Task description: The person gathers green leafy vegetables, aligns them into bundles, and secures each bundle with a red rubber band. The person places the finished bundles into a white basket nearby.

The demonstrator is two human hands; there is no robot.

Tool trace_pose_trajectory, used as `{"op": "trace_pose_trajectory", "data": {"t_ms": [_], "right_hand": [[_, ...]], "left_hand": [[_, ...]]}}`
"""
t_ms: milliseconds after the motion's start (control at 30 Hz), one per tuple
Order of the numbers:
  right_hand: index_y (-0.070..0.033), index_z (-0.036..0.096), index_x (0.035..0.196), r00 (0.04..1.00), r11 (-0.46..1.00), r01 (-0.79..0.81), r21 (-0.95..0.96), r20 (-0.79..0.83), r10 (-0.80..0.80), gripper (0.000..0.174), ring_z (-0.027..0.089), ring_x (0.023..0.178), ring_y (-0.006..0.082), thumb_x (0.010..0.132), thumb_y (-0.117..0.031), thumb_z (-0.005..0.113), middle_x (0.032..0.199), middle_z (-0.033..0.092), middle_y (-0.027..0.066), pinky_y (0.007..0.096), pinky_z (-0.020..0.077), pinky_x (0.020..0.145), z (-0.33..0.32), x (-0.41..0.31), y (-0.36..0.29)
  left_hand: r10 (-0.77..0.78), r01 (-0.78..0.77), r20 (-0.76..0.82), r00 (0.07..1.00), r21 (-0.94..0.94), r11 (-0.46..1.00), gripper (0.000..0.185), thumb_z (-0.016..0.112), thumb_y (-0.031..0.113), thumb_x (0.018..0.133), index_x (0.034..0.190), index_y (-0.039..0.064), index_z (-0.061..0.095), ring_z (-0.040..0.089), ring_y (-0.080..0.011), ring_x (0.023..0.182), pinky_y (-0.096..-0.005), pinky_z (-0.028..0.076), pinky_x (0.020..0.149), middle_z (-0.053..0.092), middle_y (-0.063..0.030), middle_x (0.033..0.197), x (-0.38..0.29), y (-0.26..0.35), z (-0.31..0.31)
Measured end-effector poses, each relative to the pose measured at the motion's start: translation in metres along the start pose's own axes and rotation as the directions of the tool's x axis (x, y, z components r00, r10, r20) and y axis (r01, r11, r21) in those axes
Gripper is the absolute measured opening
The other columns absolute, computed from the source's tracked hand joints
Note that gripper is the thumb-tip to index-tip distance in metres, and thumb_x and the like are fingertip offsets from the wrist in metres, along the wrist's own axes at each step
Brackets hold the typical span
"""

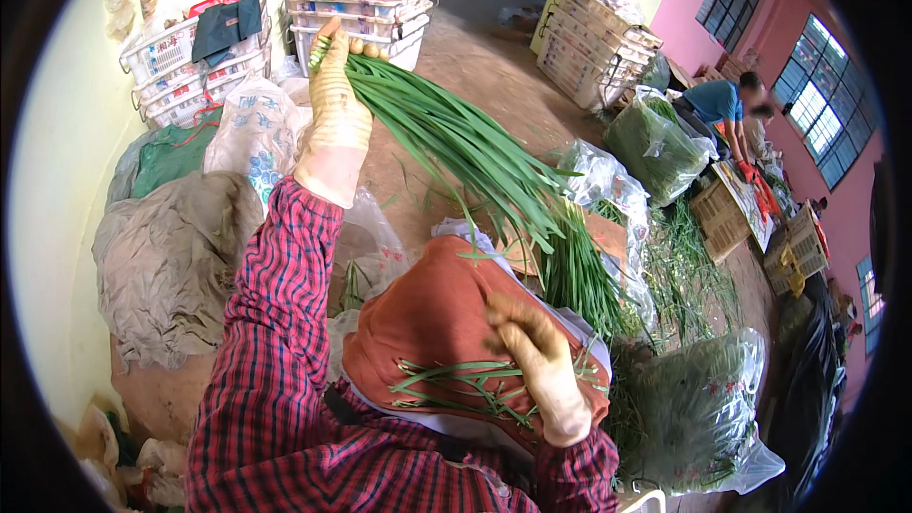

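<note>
My left hand [335,78], in a stained pale glove, grips a bunch of long green leaves, apparently garlic chives [456,135], by its stem ends and holds it up at the upper middle. The leaf tips hang down to the right. My right hand [534,353], also gloved and slightly blurred, is over the rust-coloured cloth [420,299] on my lap, fingers apart, holding nothing that I can see. Loose leaf scraps [463,377] lie on the cloth beside it. More chives [581,271] lie in a pile just right of my lap.
Stacked white plastic crates [360,11] stand ahead, with others [595,50] by the pillar. Filled clear plastic bags [702,413] and scattered leaves [684,263] are on the right. A crumpled grey cloth [171,263] lies left. A person in a blue shirt [716,103] bends over at the far right.
</note>
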State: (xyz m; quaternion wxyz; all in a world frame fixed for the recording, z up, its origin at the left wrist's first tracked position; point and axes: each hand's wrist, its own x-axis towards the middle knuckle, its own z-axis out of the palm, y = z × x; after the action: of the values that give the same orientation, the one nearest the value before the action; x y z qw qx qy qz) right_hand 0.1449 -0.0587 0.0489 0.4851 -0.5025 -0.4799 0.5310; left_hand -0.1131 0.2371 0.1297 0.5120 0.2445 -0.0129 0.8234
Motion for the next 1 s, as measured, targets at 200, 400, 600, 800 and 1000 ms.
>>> {"op": "trace_pose_trajectory", "data": {"t_ms": [200, 400, 600, 800, 1000], "right_hand": [[-0.004, 0.064, 0.118, 0.878, 0.707, 0.360, -0.609, -0.036, -0.478, 0.029, 0.062, 0.056, 0.0177, 0.095, -0.021, 0.068, 0.080, 0.071, 0.0076, 0.0321, 0.0490, 0.055, 0.010, 0.075, -0.013], [0.000, 0.068, 0.097, 0.799, 0.799, 0.493, -0.345, -0.184, -0.572, 0.015, 0.058, 0.055, 0.0088, 0.100, -0.013, 0.060, 0.071, 0.066, 0.0050, 0.0250, 0.0444, 0.050, 0.007, 0.048, -0.014], [-0.001, 0.064, 0.095, 0.686, 0.828, 0.547, -0.124, -0.501, -0.528, 0.034, 0.050, 0.045, 0.0070, 0.106, -0.030, 0.050, 0.075, 0.066, 0.0042, 0.0216, 0.0377, 0.042, -0.021, 0.002, -0.001], [-0.006, 0.063, 0.094, 0.626, 0.799, 0.595, 0.082, -0.672, -0.397, 0.030, 0.046, 0.055, 0.0033, 0.105, -0.032, 0.053, 0.086, 0.064, 0.0025, 0.0203, 0.0334, 0.041, -0.043, -0.006, 0.002], [-0.005, 0.065, 0.108, 0.675, 0.828, 0.554, -0.091, -0.533, -0.510, 0.018, 0.055, 0.065, 0.0082, 0.103, -0.019, 0.055, 0.093, 0.065, 0.0048, 0.0211, 0.0456, 0.059, -0.052, -0.007, -0.018]], "left_hand": [[-0.050, 0.051, 0.053, 0.997, -0.015, 0.999, 0.027, 0.067, 0.016, 0.095, 0.122, 0.015, 0.062, 0.057, -0.0195, 0.069, -0.0390, 0.055, 0.066, 0.056, -0.0034, 0.079, -0.040, -0.024, 0.036], [-0.067, 0.070, 0.111, 0.992, -0.020, 0.997, 0.028, 0.067, 0.018, 0.095, 0.122, 0.016, 0.061, 0.056, -0.0188, 0.069, -0.0387, 0.054, 0.066, 0.054, -0.0022, 0.079, -0.038, -0.033, 0.026], [-0.357, 0.378, 0.127, 0.925, -0.370, 0.848, 0.012, 0.063, 0.021, 0.099, 0.107, 0.012, 0.064, 0.041, -0.0131, 0.060, -0.0321, 0.043, 0.065, 0.045, 0.0029, 0.072, -0.005, -0.030, -0.008], [-0.484, 0.620, 0.391, 0.783, -0.554, 0.555, 0.023, 0.055, 0.020, 0.103, 0.082, 0.009, 0.055, 0.036, -0.0126, 0.059, -0.0292, 0.038, 0.061, 0.039, 0.0025, 0.064, -0.014, -0.029, -0.011], [-0.486, 0.577, 0.318, 0.814, -0.546, 0.608, 0.029, 0.056, 0.019, 0.103, 0.076, 0.010, 0.051, 0.033, -0.0109, 0.059, -0.0261, 0.035, 0.060, 0.037, 0.0034, 0.063, -0.029, -0.025, 0.019]]}}
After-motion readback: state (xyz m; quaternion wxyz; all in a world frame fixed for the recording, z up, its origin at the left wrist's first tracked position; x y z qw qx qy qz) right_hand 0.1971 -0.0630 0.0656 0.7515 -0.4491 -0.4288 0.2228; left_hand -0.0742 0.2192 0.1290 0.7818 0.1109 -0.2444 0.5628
